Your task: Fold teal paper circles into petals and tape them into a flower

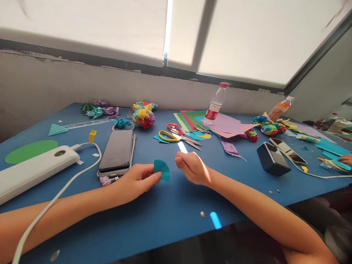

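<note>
Teal paper wedge (162, 170), folded fan-wise: pinched at its near corner between thumb and fingertips of left hand (137, 179), held low over blue table (165, 216), front centre. Right hand (192, 168) just beside it, not touching: curled shut, knuckles up, resting on the board, nothing visible inside.

Judged as a pause mid-fold, with only the left hand engaged. Next move calls for uncurling the right hand to take the free curved edge, and for a steady pinch at the left so as to keep the creases.

Just beyond the left hand: dark phone (117, 150), screen off, no writing showing. Further left: white power bank (33, 168), unmarked as far as seen, with white cable (82, 172) crossing the left forearm. Yellow tag (92, 136) on that cable: dark marks present, too small to read.

Past the hands: yellow-handled scissors (172, 136) and red-handled scissors (176, 129), side by side. Behind these: coloured paper sheets (228, 124) and multicoloured paper ball (143, 115).

Clear bottle (216, 104), red cap, red label, upright on the sheets: pale lettering, not legible. Orange-labelled bottle (279, 109), tilted, further right: likewise unreadable.

Far right edge: another person's hand (345, 158), resting among teal scraps.
</note>
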The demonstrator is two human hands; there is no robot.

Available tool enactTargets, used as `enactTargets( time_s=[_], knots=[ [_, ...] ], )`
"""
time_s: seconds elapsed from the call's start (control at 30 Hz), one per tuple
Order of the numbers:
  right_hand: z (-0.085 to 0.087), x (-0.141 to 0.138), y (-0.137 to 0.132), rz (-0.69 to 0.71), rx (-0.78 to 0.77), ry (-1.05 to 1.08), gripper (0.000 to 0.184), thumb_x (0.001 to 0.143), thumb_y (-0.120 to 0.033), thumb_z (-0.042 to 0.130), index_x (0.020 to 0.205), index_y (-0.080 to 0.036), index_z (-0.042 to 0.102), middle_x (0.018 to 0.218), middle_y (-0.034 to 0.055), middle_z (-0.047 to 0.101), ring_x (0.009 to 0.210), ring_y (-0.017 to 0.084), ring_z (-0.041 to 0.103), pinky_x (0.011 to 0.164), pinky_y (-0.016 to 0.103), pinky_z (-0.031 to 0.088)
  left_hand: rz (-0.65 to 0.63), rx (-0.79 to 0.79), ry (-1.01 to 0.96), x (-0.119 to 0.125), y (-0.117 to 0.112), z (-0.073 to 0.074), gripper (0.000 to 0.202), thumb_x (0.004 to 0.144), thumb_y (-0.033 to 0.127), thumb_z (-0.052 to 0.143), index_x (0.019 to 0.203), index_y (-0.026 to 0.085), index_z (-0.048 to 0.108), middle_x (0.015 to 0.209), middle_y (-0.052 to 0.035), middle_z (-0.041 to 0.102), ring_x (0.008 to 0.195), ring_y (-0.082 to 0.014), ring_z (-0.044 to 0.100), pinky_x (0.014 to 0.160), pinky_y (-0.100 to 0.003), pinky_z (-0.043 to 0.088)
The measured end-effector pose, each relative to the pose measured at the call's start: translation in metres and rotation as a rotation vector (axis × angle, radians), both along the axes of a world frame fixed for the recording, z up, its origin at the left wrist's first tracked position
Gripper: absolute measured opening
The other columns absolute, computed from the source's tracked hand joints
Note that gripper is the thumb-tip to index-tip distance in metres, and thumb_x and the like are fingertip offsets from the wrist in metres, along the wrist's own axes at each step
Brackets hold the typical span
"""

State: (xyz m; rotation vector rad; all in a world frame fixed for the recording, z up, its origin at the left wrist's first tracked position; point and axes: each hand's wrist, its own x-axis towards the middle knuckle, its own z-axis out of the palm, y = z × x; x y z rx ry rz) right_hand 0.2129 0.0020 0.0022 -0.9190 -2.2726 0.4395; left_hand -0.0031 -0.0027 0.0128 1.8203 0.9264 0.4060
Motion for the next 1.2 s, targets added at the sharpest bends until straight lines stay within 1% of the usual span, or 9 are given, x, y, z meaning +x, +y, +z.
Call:
enactTargets(
  time_s=[0.4,0.57,0.63,0.73,0.87,0.93,1.03,1.13,1.2],
  knots=[
    [0.000,-0.001,-0.001,0.013,0.067,-0.034,0.031,0.096,-0.035,0.025,0.069,-0.020,0.029,0.056,-0.0055,0.029,0.049,0.009,0.023,0.049,0.022,0.023,-0.008,0.017,-0.002,-0.001,0.000,-0.004,0.031,0.087,0.040,0.043,0.072,0.015,0.051,0.052,0.0068,0.038,0.049,-0.0088,0.037,0.047,-0.021,0.028],
    [0.000,-0.001,0.001,0.030,0.097,-0.059,0.029,0.095,-0.030,0.027,0.067,-0.021,0.028,0.057,-0.0051,0.028,0.050,0.009,0.023,0.050,0.023,0.022,-0.011,0.037,-0.007,-0.001,0.000,-0.004,0.030,0.087,0.038,0.043,0.066,0.016,0.047,0.051,0.0069,0.038,0.048,-0.0084,0.036,0.046,-0.021,0.027],
    [0.000,-0.001,0.000,0.030,0.096,-0.044,0.027,0.094,-0.028,0.031,0.068,-0.020,0.031,0.057,-0.0055,0.030,0.049,0.009,0.024,0.049,0.022,0.023,-0.016,0.043,-0.008,-0.001,0.000,-0.004,0.030,0.087,0.038,0.043,0.066,0.016,0.047,0.052,0.0068,0.038,0.049,-0.0084,0.035,0.046,-0.021,0.026],
    [0.003,-0.002,-0.002,0.025,0.036,0.048,0.013,0.090,-0.027,0.039,0.079,-0.019,0.040,0.057,-0.0058,0.038,0.048,0.008,0.032,0.049,0.020,0.029,-0.004,0.075,0.000,-0.002,0.000,-0.005,0.030,0.087,0.037,0.044,0.066,0.016,0.048,0.055,0.0062,0.036,0.052,-0.0087,0.032,0.047,-0.021,0.025],
    [0.001,-0.005,-0.004,-0.003,0.003,0.066,0.007,0.085,-0.022,0.044,0.089,-0.018,0.047,0.060,-0.0049,0.046,0.049,0.007,0.039,0.050,0.018,0.033,0.082,0.084,-0.040,-0.006,-0.001,-0.008,0.034,0.088,0.043,0.041,0.071,0.016,0.052,0.055,0.0056,0.036,0.051,-0.0097,0.031,0.048,-0.022,0.026],
    [-0.002,-0.006,-0.003,0.004,0.095,-0.006,0.010,0.080,-0.017,0.043,0.087,-0.018,0.051,0.060,-0.0041,0.049,0.049,0.008,0.039,0.050,0.019,0.031,0.139,0.073,-0.076,-0.008,0.000,-0.009,0.036,0.089,0.044,0.040,0.070,0.016,0.053,0.056,0.0045,0.040,0.052,-0.0106,0.035,0.052,-0.023,0.030],
    [-0.011,-0.010,0.000,-0.061,0.233,-0.125,0.011,0.073,-0.014,0.042,0.066,-0.018,0.049,0.054,-0.0033,0.048,0.048,0.008,0.035,0.049,0.022,0.025,0.189,0.046,-0.132,-0.011,0.003,-0.009,0.035,0.088,0.044,0.042,0.070,0.018,0.057,0.068,0.0006,0.054,0.069,-0.0149,0.049,0.068,-0.025,0.038],
    [-0.020,-0.012,0.004,-0.233,0.219,-0.251,0.016,0.073,-0.017,0.043,0.057,-0.018,0.045,0.050,-0.0026,0.047,0.046,0.009,0.033,0.048,0.023,0.019,0.152,-0.022,-0.126,-0.010,0.004,-0.005,0.032,0.085,0.044,0.045,0.073,0.019,0.061,0.085,-0.0014,0.061,0.089,-0.0200,0.052,0.084,-0.026,0.038],
    [-0.023,-0.014,0.005,-0.305,0.197,-0.301,0.016,0.074,-0.019,0.045,0.059,-0.017,0.048,0.051,-0.0022,0.049,0.045,0.009,0.033,0.047,0.024,0.017,0.120,-0.033,-0.080,-0.007,0.003,-0.002,0.030,0.084,0.044,0.045,0.074,0.020,0.062,0.089,-0.0009,0.063,0.091,-0.0208,0.053,0.084,-0.026,0.038]
  ],
)
